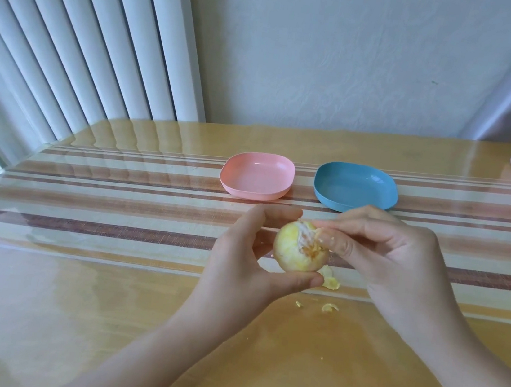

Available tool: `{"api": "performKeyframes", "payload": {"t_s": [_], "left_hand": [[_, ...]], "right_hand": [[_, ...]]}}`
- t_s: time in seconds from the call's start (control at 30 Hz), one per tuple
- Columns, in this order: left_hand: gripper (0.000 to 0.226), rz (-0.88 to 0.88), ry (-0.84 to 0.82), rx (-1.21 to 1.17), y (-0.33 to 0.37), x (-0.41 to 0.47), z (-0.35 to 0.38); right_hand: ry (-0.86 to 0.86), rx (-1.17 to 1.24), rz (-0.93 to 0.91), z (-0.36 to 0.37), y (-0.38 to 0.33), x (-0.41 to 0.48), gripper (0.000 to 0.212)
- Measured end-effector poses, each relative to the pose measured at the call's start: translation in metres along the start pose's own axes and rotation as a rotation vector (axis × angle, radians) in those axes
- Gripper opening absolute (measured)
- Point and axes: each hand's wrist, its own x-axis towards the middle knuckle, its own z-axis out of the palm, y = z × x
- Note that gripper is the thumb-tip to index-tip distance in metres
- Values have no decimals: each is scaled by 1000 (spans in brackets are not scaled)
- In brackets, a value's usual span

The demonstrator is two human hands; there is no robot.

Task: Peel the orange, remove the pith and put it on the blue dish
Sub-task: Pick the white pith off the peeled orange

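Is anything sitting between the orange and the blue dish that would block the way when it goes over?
Nothing visible does. The left hand holds the orange just before the blue dish, which holds nothing; the pink dish lies aside, to its left.

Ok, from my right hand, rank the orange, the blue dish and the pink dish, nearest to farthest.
1. orange, pinched by the right hand, held in the left hand.
2. blue dish, just beyond the hand.
3. pink dish, farther, left of the blue dish.

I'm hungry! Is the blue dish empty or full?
Empty: the blue dish shows only its bare inside; the orange sits in the left hand.
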Motion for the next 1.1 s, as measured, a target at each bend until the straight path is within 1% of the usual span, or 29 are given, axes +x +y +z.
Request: {"api": "performKeyframes", "payload": {"t_s": [0.1,0.17,0.23,0.33,0.5,0.6,0.73,0.8,0.9,0.97,1.03,1.1], "left_hand": [[60,-31,-7,-17,-1,-1,1],[57,-37,-25,-16,-1,-1,1],[58,-32,-40,-18,-2,0,1],[58,-17,-55,-35,-1,0,1],[58,45,-112,-75,1,-3,3],[60,100,-111,-131,2,-5,5],[58,115,-86,-195,3,-3,3],[57,88,-72,-211,2,0,0],[56,18,-68,-258,-1,4,-5],[57,-51,-84,-307,-2,6,-7],[60,-110,-102,-359,-2,8,-8],[64,-150,-104,-396,-3,9,-9]], "right_hand": [[50,-259,-147,0,1,-2,7],[91,-434,-270,1,2,-3,10],[124,-531,-355,2,3,-3,10],[160,-612,-412,2,5,-3,11],[184,-633,-389,-4,8,1,10],[160,-604,-348,-7,12,3,11],[100,-563,-278,-12,14,3,21],[120,-573,-238,-15,13,4,17],[145,-649,-179,-17,10,7,30],[97,-686,-200,-17,9,6,36],[53,-653,-189,-17,8,5,41],[9,-565,-139,-16,5,3,40]]}}
